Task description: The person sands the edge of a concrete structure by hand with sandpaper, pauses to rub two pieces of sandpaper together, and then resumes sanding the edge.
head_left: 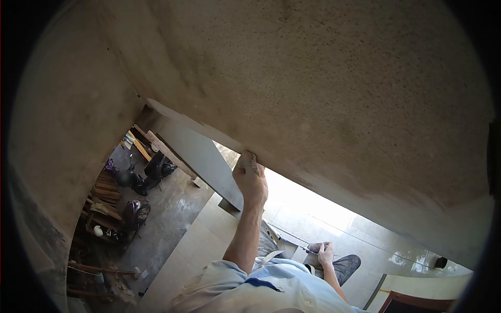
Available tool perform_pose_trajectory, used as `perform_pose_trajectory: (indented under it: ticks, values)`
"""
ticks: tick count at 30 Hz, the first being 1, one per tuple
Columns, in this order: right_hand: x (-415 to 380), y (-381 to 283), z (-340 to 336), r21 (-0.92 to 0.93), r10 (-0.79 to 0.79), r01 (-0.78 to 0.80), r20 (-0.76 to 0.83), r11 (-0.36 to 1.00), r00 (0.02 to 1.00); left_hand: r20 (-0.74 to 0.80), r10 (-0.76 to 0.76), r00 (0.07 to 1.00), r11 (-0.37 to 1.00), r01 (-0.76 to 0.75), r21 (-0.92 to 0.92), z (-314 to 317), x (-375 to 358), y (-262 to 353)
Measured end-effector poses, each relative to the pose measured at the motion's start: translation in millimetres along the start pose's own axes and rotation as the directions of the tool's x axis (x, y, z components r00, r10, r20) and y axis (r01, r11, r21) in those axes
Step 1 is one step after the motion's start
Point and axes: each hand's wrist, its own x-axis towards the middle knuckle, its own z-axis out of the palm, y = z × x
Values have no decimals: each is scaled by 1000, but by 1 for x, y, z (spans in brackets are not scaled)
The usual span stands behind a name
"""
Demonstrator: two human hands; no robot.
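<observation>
My left hand (251,182) is raised at the lower edge of a rough plastered surface (334,83). Its fingers are closed around a small flat, grey-brown piece (252,160), which touches or nearly touches that edge; its exact kind cannot be made out. Lower down, beside my knee, my right hand (325,254) has its fingers curled around a rounded, dusty brown thing (314,248) too small to identify. Pale smears run along the plaster's edge near my left hand.
Far below on the left, motorbikes (136,211) and stacked wood (107,190) stand on a grey floor (175,219). A pale panel (206,156) rises behind my left hand. Light tiles (365,250) cover the floor at right, near a brown-framed object (417,302).
</observation>
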Motion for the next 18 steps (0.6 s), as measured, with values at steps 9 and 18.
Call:
perform_pose_trajectory:
  ticks: [9, 18]
  values:
    - [-1, 1, 2, -1, -9, 9, -22, 1000, 1000, -153, -24, 988, 998, 31, 47, 26, -13, 6]
    - [2, 6, 4, 35, 3, -3, -6, 999, 1000, -204, -13, 979, 1000, 14, 2, 29, -12, 6]
